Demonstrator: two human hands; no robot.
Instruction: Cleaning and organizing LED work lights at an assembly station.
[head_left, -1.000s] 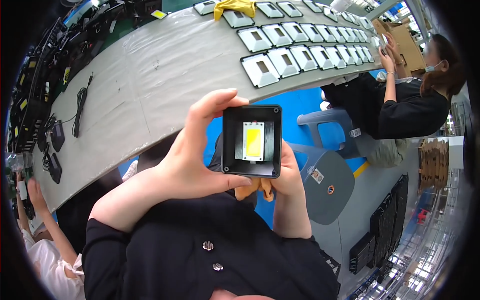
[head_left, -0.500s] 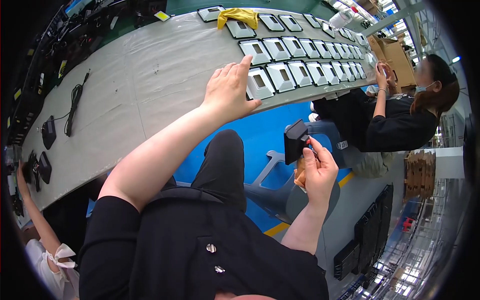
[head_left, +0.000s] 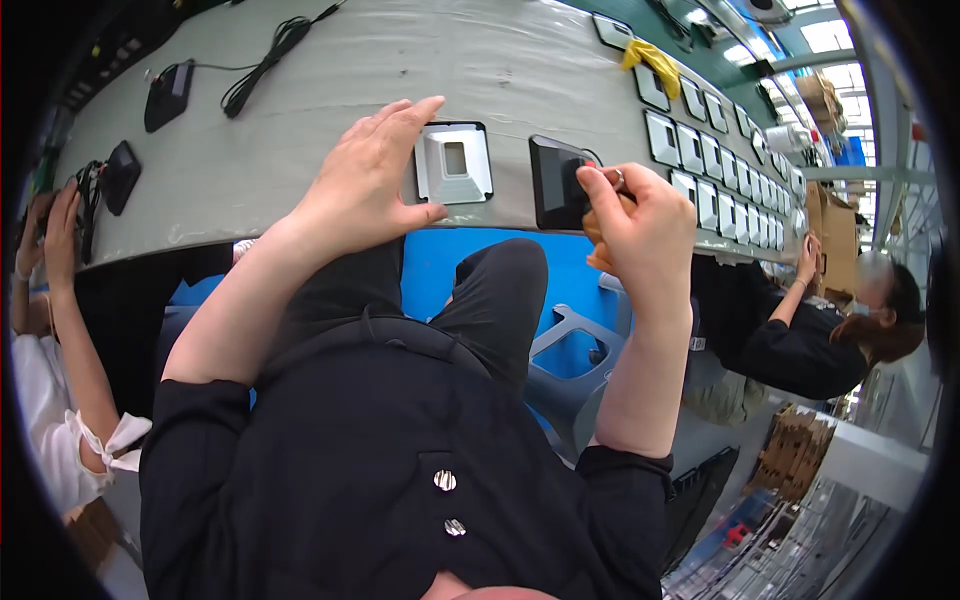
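The long grey tabletop (head_left: 300, 150) curves across the top of the view, and everything here is placed against it. On its near edge, right in front of the person, lies one silver lamp housing (head_left: 454, 162) with a square opening in its middle. The left hand (head_left: 365, 180) rests flat on the tabletop just left of that housing, fingers spread and closed on nothing, thumb tip touching the housing's lower left corner. Just right of it, also on the near edge, the right hand (head_left: 640, 225) is clamped on one black square module (head_left: 560, 182), pinching its right side so it stands tilted against the tabletop.

To do this step well, I judge the left hand should keep the silver housing pinned so it cannot slide, while the right brings the black module level and square before lowering it, corners lined up, without touching its face.

Counts: further along the tabletop to the right runs a row of silver housings (head_left: 715, 155), at least a dozen, too small toward the far end to count exactly. One yellow cloth (head_left: 652, 58) lies at the far edge. Toward the tabletop's left end sit two black pieces (head_left: 168, 92) with one coiled black cable (head_left: 270, 50). Two other people work at the tabletop, one at each end
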